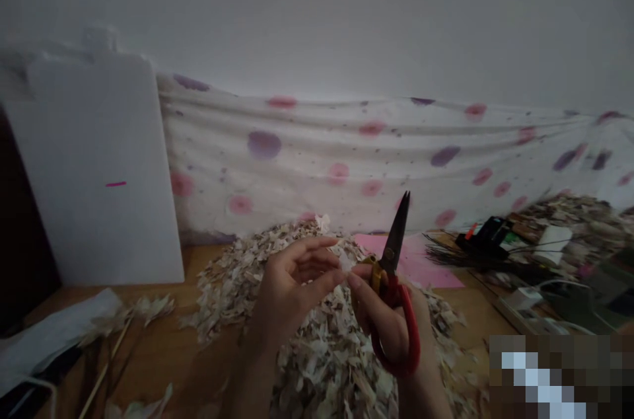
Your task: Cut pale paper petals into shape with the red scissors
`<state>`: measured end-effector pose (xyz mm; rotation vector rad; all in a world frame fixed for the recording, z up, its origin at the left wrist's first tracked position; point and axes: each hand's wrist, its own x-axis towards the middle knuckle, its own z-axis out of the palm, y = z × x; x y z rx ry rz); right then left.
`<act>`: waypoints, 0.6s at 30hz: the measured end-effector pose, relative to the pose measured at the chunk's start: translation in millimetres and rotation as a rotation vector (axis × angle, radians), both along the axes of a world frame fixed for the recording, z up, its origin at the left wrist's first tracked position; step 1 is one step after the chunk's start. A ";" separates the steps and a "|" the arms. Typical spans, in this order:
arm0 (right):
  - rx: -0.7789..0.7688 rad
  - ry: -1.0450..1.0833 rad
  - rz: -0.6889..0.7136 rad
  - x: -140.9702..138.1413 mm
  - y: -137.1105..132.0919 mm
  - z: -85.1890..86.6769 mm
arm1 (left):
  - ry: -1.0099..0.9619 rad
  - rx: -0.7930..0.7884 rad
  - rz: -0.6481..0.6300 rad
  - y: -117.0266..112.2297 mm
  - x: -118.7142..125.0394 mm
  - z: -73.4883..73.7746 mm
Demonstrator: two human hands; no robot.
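Left hand (290,290): half open, fingers curved, palm turned toward the right hand. Its thumb and forefinger tips meet a small white flake (345,262); whether the flake is firmly pinched cannot be told.

Right hand (391,323): closed around the red handles of the scissors (392,250), dark blades upright, tips clear of the flake. One fingertip lies just beside the flake.

Flake held above the pile of shavings (329,366), which lies on the wooden table (163,366). Pink paper (416,260) lies beyond the pile, against the spotted cloth (347,154). White board (94,168) leans at left. Dark bristles (470,257) lie at right.
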<state>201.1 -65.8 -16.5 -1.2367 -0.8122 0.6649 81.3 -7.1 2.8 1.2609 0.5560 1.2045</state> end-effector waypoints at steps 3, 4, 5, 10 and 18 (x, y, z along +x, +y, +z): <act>-0.023 -0.077 0.016 5.8 0.9 -1.9 | 0.013 0.022 -0.026 3.4 1.6 -0.4; -0.031 -0.098 0.011 6.8 0.8 -1.6 | 0.015 0.030 -0.045 5.2 1.6 -1.1; -0.038 -0.108 0.007 7.2 0.3 -0.9 | 0.018 0.035 -0.066 7.1 1.4 -2.0; -0.039 -0.100 0.049 7.9 -2.6 1.5 | -0.027 -0.016 -0.107 12.2 0.1 -5.5; -0.003 -0.152 0.246 21.7 -6.0 -3.0 | -0.310 -0.328 -0.274 -4.9 10.4 -5.3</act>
